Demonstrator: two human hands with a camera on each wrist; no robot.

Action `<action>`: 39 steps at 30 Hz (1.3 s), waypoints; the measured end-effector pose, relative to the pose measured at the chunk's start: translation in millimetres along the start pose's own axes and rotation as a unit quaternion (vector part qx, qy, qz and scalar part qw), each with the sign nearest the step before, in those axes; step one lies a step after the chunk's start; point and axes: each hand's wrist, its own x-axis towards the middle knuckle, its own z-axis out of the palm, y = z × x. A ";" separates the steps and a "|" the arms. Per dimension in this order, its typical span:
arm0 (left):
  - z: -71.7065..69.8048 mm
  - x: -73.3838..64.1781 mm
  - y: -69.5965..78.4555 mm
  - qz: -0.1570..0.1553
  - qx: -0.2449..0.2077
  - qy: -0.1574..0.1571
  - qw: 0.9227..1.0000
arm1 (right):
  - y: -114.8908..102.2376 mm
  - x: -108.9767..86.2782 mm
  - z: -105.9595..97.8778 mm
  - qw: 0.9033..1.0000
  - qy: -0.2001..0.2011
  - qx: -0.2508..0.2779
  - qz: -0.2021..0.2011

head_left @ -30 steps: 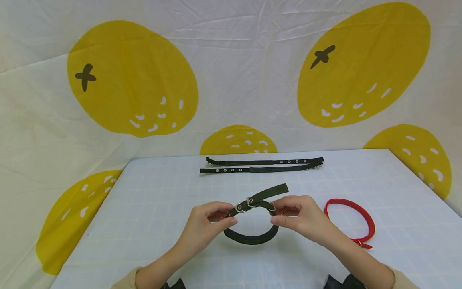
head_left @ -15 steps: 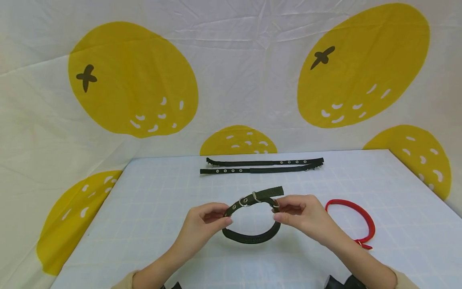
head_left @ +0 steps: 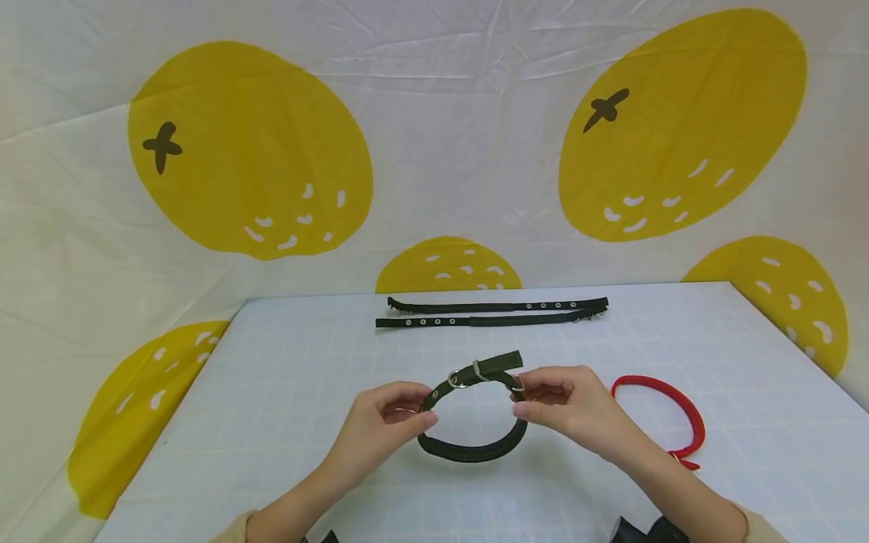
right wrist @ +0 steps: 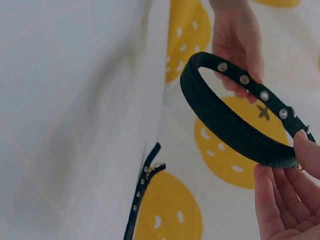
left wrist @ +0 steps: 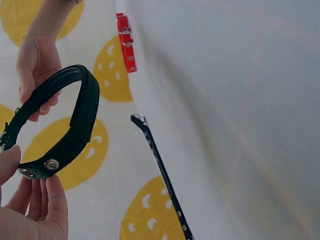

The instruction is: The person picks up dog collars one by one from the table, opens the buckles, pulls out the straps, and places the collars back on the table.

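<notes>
Above the table (head_left: 237, 422), the left hand (head_left: 380, 416) pinches the dark collar (head_left: 473, 454) at nine o'clock and the right hand (head_left: 570, 403) at three, apparently keeping its loop round, with the buckle (head_left: 477, 368) plainly visible at twelve.

The place was a small tabletop work area enclosed by fabric; whether it stood in a home, a studio or a workshop could not be told. The table (head_left: 271, 422) had a pale blue-white surface with faint grid lines. Behind the table and beyond its left and right edges was a creased white sheet (head_left: 462, 151) printed with large yellow fruit-like shapes (head_left: 251, 151).
</notes>
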 end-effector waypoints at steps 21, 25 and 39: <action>24.9 9.9 11.2 0.074 0.034 -0.020 0.996 | -0.5 6.7 8.5 0.994 -0.022 -0.046 -0.093; 27.8 8.4 12.1 0.088 0.046 -0.025 0.995 | -2.8 8.2 10.4 0.992 -0.018 -0.044 -0.119; 25.1 3.6 15.1 0.102 0.068 -0.017 0.992 | -8.4 5.7 6.6 0.990 0.018 -0.068 -0.119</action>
